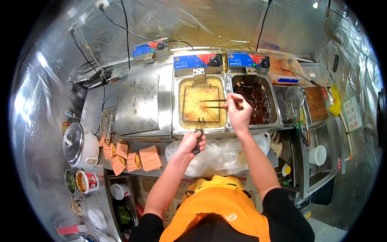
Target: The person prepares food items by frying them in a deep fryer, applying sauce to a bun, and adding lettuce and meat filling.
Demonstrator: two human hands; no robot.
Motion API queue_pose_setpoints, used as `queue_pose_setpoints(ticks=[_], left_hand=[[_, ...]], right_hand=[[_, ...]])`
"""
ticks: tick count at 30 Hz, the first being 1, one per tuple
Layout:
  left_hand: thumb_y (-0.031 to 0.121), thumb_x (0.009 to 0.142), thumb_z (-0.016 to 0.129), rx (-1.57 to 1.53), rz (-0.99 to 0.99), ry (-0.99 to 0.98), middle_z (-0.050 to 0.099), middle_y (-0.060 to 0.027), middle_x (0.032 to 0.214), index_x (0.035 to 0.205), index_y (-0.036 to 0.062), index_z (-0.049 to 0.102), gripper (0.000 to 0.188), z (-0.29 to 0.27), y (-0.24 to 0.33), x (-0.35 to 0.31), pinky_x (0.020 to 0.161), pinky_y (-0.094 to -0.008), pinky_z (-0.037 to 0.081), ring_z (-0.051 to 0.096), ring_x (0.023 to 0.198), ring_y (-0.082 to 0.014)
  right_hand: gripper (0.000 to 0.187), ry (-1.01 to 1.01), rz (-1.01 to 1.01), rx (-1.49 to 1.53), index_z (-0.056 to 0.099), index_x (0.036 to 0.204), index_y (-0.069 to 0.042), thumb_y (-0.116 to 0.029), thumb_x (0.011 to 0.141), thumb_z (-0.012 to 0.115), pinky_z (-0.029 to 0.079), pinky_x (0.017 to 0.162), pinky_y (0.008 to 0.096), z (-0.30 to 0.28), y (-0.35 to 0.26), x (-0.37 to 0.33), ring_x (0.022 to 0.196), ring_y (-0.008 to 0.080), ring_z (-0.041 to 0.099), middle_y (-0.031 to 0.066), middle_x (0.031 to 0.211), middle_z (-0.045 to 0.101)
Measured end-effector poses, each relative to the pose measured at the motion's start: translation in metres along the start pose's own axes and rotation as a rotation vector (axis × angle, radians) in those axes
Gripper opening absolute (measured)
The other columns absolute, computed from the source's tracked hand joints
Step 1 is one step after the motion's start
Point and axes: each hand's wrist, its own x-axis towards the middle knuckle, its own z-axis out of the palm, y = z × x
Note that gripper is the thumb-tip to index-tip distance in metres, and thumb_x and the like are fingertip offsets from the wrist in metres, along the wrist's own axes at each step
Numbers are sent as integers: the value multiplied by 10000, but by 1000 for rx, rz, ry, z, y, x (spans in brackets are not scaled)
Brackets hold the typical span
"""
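My left hand (192, 144) is closed around the black handle of a wire fry basket (184, 105). The basket sits in the middle fryer (177, 117), in pale yellow, foaming oil. Bubbles cover whatever lies in it. Long dark chopsticks (213, 101) are gripped in my right hand (240, 112), above the front right of the basket. They point left with their tips apart over the foam; I cannot tell whether they touch anything. Just right of that hand, a second fryer (278, 117) holds a dark brown liquid.
A metal lid (139, 105) covers the left fryer. Pink paper sleeves (150, 158), some filled, lie on the front counter beside a rice cooker (86, 143). Clear plastic bags (221, 155) lie before the fryers. On the right are a ladle (298, 72), strainers (295, 97) and a sink (322, 141).
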Motion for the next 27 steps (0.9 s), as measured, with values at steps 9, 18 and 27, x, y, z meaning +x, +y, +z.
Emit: queue_pose_setpoints(ticks=[9,18,27], left_hand=[[137,1084,439,-28,21,-1,570,-89,842,1004,1,476,162,3,-5,4,463,-288,410,489,584,-138],[142,1090,428,-34,10,-9,569,-96,846,998,-4,477,179,-1,-6,8,468,-298,416,491,582,-147],[128,1062,466,-41,11,-19,574,-90,846,986,-9,500,161,-5,-1,6,473,-323,441,504,583,-152]], right_hand=[[115,-92,-64,-52,725,1065,15,-51,997,659,535,616,231,4,-31,-23,708,102,697,42,814,724],[141,-63,-110,-90,723,1080,34,-48,981,665,538,624,258,22,17,23,706,121,706,90,792,743],[153,-106,3,-70,744,1101,-26,-121,1008,669,544,634,245,12,7,17,718,116,711,33,841,731]])
